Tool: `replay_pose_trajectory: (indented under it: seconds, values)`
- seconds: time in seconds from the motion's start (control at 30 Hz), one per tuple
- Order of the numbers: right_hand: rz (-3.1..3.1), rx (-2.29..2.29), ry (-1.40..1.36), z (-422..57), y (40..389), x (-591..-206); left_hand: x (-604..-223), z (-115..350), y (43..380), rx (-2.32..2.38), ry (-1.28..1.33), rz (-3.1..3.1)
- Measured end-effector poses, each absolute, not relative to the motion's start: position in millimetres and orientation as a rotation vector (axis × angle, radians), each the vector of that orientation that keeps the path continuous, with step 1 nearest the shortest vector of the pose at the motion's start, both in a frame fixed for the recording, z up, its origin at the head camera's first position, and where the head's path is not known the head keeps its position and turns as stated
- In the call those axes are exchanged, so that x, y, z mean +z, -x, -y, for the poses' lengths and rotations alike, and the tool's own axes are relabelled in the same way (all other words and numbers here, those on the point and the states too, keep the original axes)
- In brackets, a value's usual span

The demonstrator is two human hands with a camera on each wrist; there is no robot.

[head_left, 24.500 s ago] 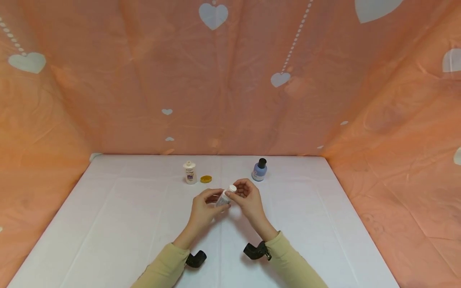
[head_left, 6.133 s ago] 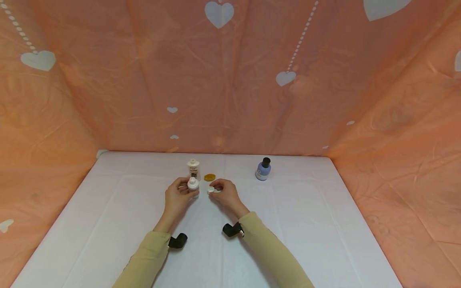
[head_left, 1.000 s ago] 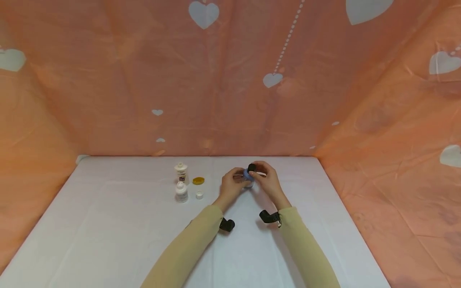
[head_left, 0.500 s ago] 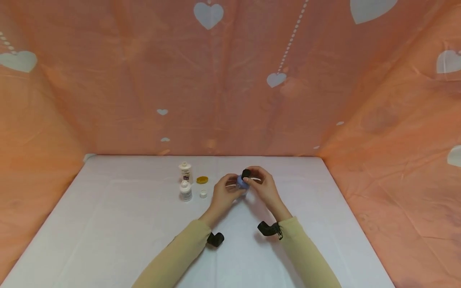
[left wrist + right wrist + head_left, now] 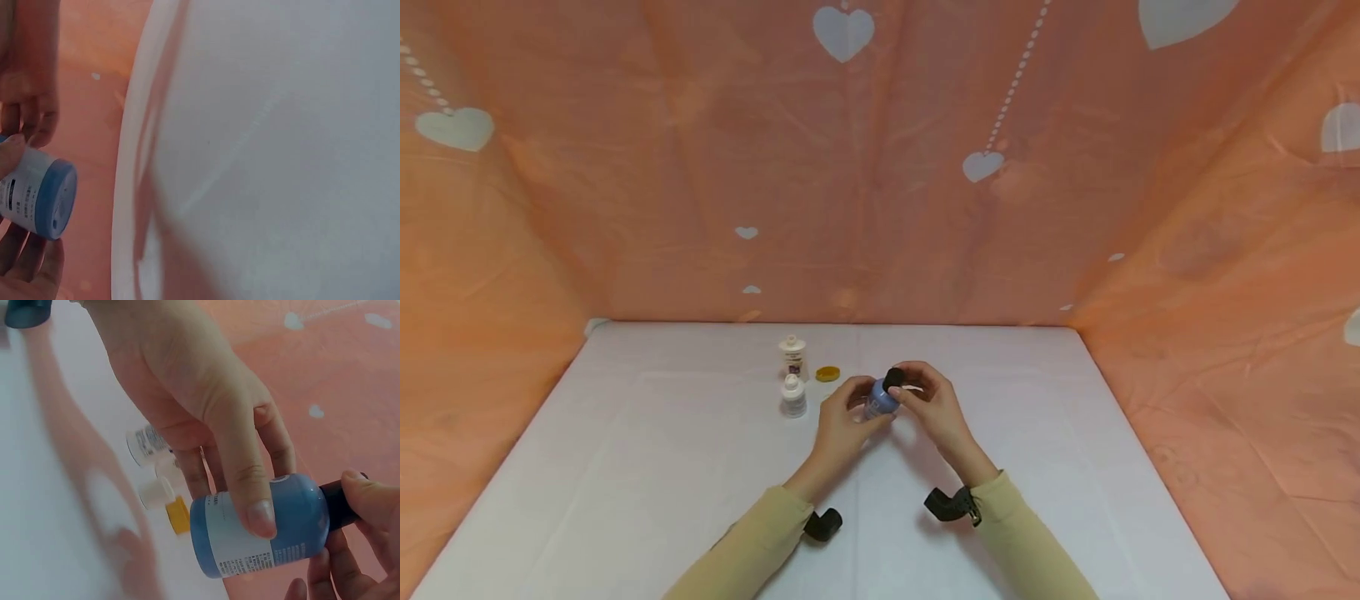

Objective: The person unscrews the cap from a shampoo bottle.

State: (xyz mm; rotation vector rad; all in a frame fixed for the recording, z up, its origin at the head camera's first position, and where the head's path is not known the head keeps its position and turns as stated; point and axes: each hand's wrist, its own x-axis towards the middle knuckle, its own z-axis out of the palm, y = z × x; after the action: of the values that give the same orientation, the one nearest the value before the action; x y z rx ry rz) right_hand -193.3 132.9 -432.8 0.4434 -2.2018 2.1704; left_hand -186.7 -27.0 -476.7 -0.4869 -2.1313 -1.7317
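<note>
We've got the labelled blue bottle (image 5: pixel 882 399) tilted above the white table (image 5: pixel 640 467) — left hand (image 5: pixel 841 425) gripping its body, right hand (image 5: pixel 939 414) pinching its black cap (image 5: pixel 892 380). Beyond, we see a yellow cap (image 5: pixel 827 374) near two white bottles (image 5: pixel 793 400).

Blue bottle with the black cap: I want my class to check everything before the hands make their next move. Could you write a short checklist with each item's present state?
1. Left hand grips the blue bottle: ok.
2. Right hand holds the black cap: ok.
3. The blue bottle is upright: not ok, it is tilted in the head view.
4. The black cap is loosened: cannot tell; it sits at the bottle's neck.
5. Front white bottle and rear white bottle stand upright: ok.
6. Yellow cap and white cap are both in sight: ok, in the right wrist view.
</note>
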Motion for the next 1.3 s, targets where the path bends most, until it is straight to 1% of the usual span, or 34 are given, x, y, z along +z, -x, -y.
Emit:
replay_pose_trajectory:
  seconds: [0.13,0.33,0.47,0.7,0.77,1.03,1.3]
  values:
    - [2.201,2.202,-0.407,-129,188,-436,-465,36,176,-1.821,0.480,2.122]
    - [2.224,2.209,-0.433,-125,183,-442,-468,46,168,-1.858,0.456,2.145]
    - [2.261,2.201,-0.470,-123,179,-445,-475,51,162,-1.875,0.412,2.160]
    - [2.297,2.254,-0.471,-119,176,-447,-507,58,166,-1.905,0.306,2.195]
    - [2.297,2.276,-0.465,-118,175,-447,-509,59,165,-1.899,0.287,2.205]
    - [2.316,2.264,-0.439,-114,174,-448,-478,60,143,-1.811,0.345,2.222]
    - [2.277,2.232,-0.404,-105,172,-451,-476,65,138,-1.810,0.343,2.212]
